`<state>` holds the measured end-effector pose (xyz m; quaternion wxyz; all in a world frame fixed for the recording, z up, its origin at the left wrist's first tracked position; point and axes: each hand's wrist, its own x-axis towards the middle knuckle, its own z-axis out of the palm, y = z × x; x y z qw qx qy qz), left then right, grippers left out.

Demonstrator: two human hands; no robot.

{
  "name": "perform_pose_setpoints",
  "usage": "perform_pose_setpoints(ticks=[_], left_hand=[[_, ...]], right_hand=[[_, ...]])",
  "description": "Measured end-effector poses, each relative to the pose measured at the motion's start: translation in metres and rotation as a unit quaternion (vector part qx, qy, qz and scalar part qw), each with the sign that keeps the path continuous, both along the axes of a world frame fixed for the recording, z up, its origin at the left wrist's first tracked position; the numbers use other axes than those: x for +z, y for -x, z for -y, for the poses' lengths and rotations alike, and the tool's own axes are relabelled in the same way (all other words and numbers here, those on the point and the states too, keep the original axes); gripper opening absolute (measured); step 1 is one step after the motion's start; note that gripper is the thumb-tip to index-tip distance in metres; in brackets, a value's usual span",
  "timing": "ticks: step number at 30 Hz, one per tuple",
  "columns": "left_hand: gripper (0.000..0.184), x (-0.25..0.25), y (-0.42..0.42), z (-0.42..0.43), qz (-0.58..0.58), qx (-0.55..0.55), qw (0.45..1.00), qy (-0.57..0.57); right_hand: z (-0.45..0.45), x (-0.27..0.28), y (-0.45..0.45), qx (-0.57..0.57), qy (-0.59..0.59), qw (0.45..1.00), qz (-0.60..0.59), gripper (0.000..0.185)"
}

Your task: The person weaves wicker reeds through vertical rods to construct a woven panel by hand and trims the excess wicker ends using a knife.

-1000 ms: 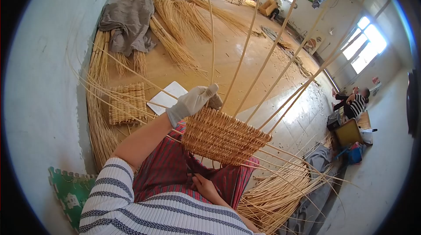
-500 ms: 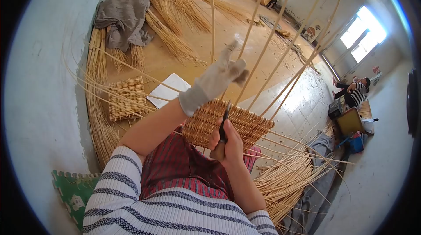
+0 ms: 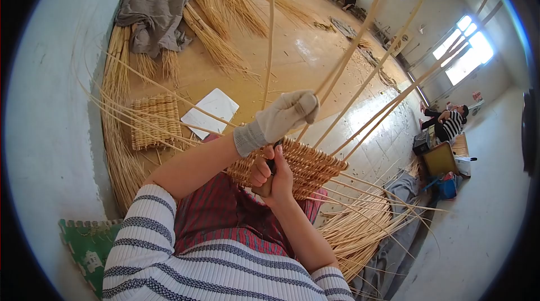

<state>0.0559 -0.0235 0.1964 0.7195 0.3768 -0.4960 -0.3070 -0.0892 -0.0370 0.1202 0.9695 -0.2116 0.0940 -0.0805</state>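
Note:
A woven wicker panel [image 3: 315, 169] stands tilted above my lap, with long upright rods [image 3: 360, 45] rising from its top edge. My gloved left hand [image 3: 287, 114] is closed round a rod just above that edge. Close below it, my bare right hand [image 3: 277, 176] grips a knife [image 3: 264, 188] by its brown handle, in front of the panel. Most of the blade is hidden behind the glove. More rods [image 3: 368, 190] stick out from the panel's sides.
Another woven panel [image 3: 154, 121] and a white sheet [image 3: 210, 112] lie on the floor at left. Rod bundles surround them, some under a grey cloth [image 3: 154, 14]. Loose rods [image 3: 351, 233] lie at lower right. A person [image 3: 451, 124] sits at the far right beside boxes.
My right hand has come up from my lap with the knife, to beneath the glove. My left hand left the panel's corner, opened above it, then came down and closed on a rod.

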Motion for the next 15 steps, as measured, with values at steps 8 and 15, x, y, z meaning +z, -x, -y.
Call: perform_pose_setpoints(ticks=[8, 15], left_hand=[[0.016, -0.013, 0.028, 0.015, 0.354, 0.055, 0.934, -0.01], [0.033, 0.009, 0.018, -0.014, 0.077, 0.049, 0.994, -0.053]], right_hand=[[-0.005, 0.004, -0.006, -0.06, 0.143, 0.967, -0.201, 0.035], [-0.003, 0.016, 0.04, -0.142, 0.201, 0.966, -0.076, 0.034]])
